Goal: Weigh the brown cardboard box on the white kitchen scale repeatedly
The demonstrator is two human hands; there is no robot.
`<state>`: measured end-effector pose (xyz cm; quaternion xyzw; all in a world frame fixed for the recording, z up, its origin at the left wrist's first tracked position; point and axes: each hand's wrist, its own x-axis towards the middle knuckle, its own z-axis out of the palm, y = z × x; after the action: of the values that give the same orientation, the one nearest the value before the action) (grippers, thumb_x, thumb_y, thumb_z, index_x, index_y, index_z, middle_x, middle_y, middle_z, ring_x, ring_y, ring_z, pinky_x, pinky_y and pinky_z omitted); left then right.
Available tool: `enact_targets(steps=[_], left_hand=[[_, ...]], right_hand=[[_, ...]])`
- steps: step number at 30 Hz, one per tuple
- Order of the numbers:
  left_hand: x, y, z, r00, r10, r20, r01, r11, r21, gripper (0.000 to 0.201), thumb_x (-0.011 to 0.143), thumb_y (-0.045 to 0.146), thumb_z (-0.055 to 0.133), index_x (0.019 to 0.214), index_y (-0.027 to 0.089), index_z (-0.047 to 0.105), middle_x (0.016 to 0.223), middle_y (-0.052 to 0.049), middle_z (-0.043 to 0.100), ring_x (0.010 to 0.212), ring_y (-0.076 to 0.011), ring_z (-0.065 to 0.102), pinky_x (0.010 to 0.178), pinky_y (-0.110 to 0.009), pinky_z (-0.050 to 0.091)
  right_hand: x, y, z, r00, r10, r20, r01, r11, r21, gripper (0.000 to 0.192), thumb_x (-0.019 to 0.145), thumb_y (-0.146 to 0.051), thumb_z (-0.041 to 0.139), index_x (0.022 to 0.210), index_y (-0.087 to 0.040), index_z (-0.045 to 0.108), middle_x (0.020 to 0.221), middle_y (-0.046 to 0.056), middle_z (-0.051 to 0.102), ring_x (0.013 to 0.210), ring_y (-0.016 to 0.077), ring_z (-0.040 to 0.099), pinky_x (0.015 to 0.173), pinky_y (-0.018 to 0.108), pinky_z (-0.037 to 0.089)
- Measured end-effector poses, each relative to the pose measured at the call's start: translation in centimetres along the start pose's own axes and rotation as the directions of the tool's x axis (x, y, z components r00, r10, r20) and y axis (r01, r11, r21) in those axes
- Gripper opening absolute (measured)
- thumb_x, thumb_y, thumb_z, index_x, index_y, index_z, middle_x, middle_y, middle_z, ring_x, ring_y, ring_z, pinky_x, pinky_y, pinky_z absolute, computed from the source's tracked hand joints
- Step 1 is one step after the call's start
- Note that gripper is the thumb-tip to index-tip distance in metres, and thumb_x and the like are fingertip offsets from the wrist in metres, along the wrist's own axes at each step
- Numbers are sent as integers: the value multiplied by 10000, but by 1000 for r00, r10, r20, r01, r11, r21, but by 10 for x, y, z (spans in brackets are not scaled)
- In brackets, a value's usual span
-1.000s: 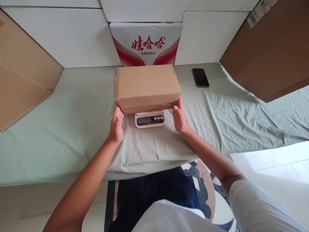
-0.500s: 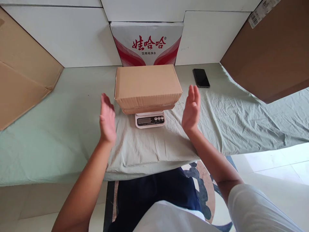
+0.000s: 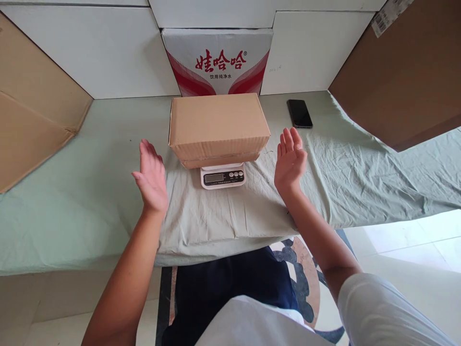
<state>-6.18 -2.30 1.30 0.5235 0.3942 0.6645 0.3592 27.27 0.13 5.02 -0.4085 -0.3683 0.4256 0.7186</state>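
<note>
A closed brown cardboard box (image 3: 219,122) rests on top of a small white digital kitchen scale (image 3: 223,185). The box hides the scale's platform; only its front panel with a dark display and several buttons shows. Left of the box, apart from it, my left hand (image 3: 151,178) is held up with fingers stretched and thumb spread, palm turned inward. My right hand (image 3: 291,161) is raised on the other side, also apart from the box, its fingers extended and palm facing in. Neither hand holds anything.
Behind the box stands a white and red carton (image 3: 221,62) with Chinese lettering. A black smartphone (image 3: 299,114) lies at the back right. Large cardboard pieces (image 3: 39,105) flank the left side, and another large brown carton (image 3: 403,77) the right. A wrinkled green cloth (image 3: 118,216) covers the surface.
Both hands have moved slightly outward, away from the box, and turned their palms more upward, with the left thumb spreading. The box and scale stay in place.
</note>
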Motion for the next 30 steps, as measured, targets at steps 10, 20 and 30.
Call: enact_targets(steps=[10, 20, 30], left_hand=[[0, -3, -3, 1000, 10, 24, -10, 1000, 20, 1011, 823, 937, 177, 1641, 354, 290, 1801, -1, 68, 1672, -197, 79, 1353, -399, 91], [0, 1, 0, 1000, -10, -1, 10, 1000, 20, 1020, 819, 940, 192, 1634, 340, 313, 1802, -6, 73, 1673, -217, 77, 1351, -409, 100], [-3, 5, 3, 1000, -14, 17, 13, 999, 38, 1016, 835, 921, 149, 1648, 327, 281, 1801, -21, 59, 1672, -204, 82, 1347, -370, 121]], right_hand=[[1, -2, 0, 999, 27, 18, -28, 999, 23, 510, 805, -595, 523, 1248, -359, 613, 1527, -32, 597, 1609, 243, 364, 1376, 535, 142], [-3, -7, 4, 999, 21, 48, -22, 1000, 20, 508, 789, -569, 546, 1239, -343, 610, 1536, -23, 597, 1599, 243, 385, 1377, 503, 175], [-1, -7, 2, 997, 11, 77, -8, 999, -37, 527, 814, -620, 534, 1252, -335, 602, 1545, 13, 584, 1601, 278, 377, 1361, 557, 190]])
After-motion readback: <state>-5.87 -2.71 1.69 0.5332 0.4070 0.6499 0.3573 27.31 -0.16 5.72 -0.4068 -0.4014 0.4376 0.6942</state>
